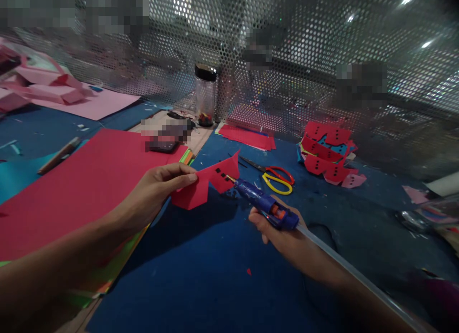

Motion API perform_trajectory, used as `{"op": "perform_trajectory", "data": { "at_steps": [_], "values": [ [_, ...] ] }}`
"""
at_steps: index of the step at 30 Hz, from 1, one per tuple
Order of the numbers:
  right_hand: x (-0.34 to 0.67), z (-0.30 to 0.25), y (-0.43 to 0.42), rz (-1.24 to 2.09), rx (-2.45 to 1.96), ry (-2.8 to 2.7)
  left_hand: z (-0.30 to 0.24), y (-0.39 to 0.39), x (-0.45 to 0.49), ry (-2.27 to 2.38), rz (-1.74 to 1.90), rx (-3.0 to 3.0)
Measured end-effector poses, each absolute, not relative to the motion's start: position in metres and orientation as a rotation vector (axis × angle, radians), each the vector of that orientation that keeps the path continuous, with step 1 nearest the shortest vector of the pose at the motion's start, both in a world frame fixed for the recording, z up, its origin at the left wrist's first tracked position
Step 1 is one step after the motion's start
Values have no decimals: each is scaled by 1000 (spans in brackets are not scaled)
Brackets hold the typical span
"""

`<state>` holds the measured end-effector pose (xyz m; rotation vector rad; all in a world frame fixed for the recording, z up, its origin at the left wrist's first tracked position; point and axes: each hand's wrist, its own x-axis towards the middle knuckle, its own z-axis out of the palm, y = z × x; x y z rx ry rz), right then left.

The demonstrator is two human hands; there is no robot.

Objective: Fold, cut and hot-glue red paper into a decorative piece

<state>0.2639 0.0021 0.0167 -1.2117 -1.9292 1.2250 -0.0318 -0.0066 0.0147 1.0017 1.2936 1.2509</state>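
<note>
Pinched between the thumb and fingers of my left hand (168, 182) is a folded red paper piece (193, 192) with several small black squares on its right part. My right hand (278, 232) grips a blue glue gun (254, 194), with a long clear glue stick (344, 261) running out of its back. The nozzle tip points at the black squares; whether it touches the paper I cannot tell. Just behind the gun, scissors (278, 177) with red and yellow handles lie on the blue table (201, 275).
Large red sheets (86, 180) are stacked at left, a phone (165, 144) on them. By the perforated metal screen (287, 84) stand a clear jar (206, 99) and red strips (247, 137). Folded red pieces with black dots (328, 154) lie at right, pink paper (93, 101) far left.
</note>
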Motion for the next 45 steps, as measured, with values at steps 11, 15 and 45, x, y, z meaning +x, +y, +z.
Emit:
{"op": "perform_trajectory", "data": {
  "at_steps": [11,15,45],
  "values": [
    [263,20,6,946,-1148,-1884,9,-12,-26,1285,1118,1149],
    [262,26,9,920,-1104,-1862,5,-14,-21,1280,1049,1190],
    [264,32,20,920,-1177,-1815,9,-14,-15,1374,1143,1641]
  ]
}}
